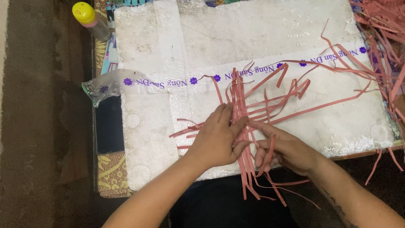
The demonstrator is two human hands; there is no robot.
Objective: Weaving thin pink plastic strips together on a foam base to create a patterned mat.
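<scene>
Strips: pink paper strips (pixel 242 114) lay across the near half of the white foam board (pixel 261 33), most of them gathered into a bunch running from the board's middle down over its near edge.
Gathered so far: by my judgement only a part; the bunch under the hands looked lined up lengthwise, its lower ends hanging past the near edge.
Still loose: several strips fanned out crooked toward the right edge, and a tangled heap of pink strips (pixel 386 29) sat at the far right corner, untouched as far as I could see.
Left hand: the left hand (pixel 217 139) lay flat on the bunch near the board's near edge, fingers spread, pressing the strips down; its grip was wide, closed round nothing.
Right hand: the right hand (pixel 282 150) was just beside it, forefinger stretched toward the bunch, the other fingers curled narrowly round one or two strips.
Board: a band of clear printed tape (pixel 168 81) crossed it from left edge to right.
Off the board: a yellow-capped bottle (pixel 90 20) stood beyond the far left corner.
</scene>
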